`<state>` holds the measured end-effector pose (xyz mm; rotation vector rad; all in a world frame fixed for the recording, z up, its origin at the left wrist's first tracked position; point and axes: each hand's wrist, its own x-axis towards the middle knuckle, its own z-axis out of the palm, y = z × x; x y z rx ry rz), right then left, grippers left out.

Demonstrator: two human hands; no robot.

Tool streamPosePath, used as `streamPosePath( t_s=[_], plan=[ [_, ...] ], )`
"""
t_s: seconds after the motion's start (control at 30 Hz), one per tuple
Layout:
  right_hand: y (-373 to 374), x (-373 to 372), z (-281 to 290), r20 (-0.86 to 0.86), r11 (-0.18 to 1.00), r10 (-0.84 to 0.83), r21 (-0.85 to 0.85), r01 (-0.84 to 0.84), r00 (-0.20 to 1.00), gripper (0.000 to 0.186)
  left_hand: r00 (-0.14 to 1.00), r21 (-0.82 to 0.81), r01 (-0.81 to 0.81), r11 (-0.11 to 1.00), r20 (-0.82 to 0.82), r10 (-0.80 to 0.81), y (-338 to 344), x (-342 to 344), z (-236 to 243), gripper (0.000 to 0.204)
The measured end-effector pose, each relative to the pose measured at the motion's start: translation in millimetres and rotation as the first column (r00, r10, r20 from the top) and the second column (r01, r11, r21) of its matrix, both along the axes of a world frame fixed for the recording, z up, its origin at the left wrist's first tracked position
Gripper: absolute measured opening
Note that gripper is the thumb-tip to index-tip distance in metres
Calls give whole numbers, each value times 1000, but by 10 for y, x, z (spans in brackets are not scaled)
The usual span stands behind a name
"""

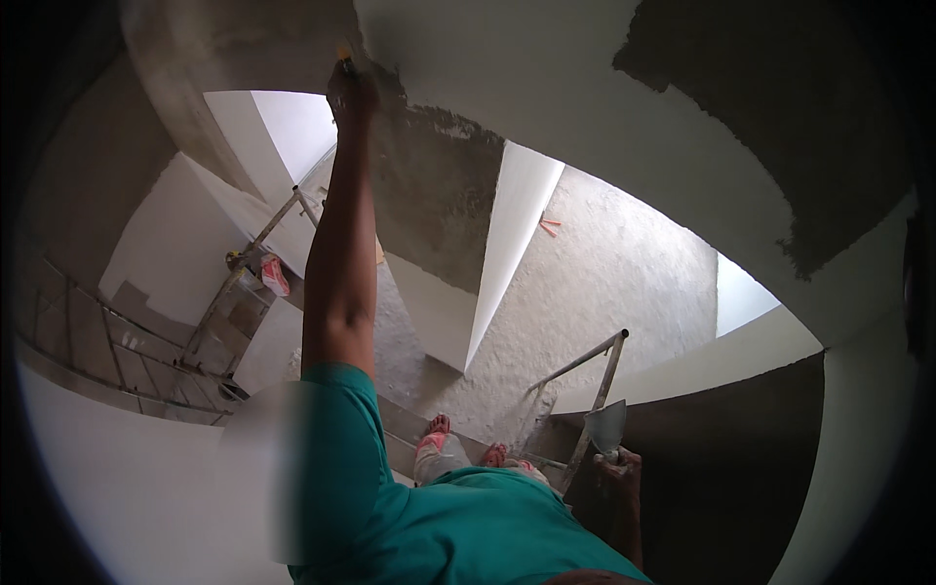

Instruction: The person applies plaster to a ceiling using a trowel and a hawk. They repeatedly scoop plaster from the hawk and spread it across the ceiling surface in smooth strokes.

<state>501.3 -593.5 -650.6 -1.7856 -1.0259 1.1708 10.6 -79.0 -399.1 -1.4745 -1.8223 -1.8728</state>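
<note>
My left arm stretches far up, and my left hand (351, 95) is closed around a tool with a yellow-orange end (344, 56). It is near the edge between the grey plaster and the white coat overhead; the tool's working part cannot be made out. Low at the right, my right hand (618, 466) grips a putty knife (606, 427) by its lower end, its wide grey blade pointing up. The surface overhead carries a white coat (546, 88) with ragged borders against bare grey plaster (770, 107).
My bare feet (439, 424) stand on a narrow platform. A metal scaffold frame (595, 366) rises at the right, another metal frame (258, 239) at the left. A red and white bag (274, 276) hangs there. Orange-red pieces (550, 225) lie on the dusty floor (624, 253) far below.
</note>
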Motion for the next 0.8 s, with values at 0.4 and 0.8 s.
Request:
streamPosePath(
  t_s=[0.4,0.8],
  plan=[
    [-95,-355,20,-140,987,-156,-49,150,978,22,996,107,-29,994,-85,38,334,249,130,27],
    [-271,-28,-49,-50,983,-185,-10,185,981,20,984,163,39,986,-176,-10,-363,2299,-194,48]
  ],
)
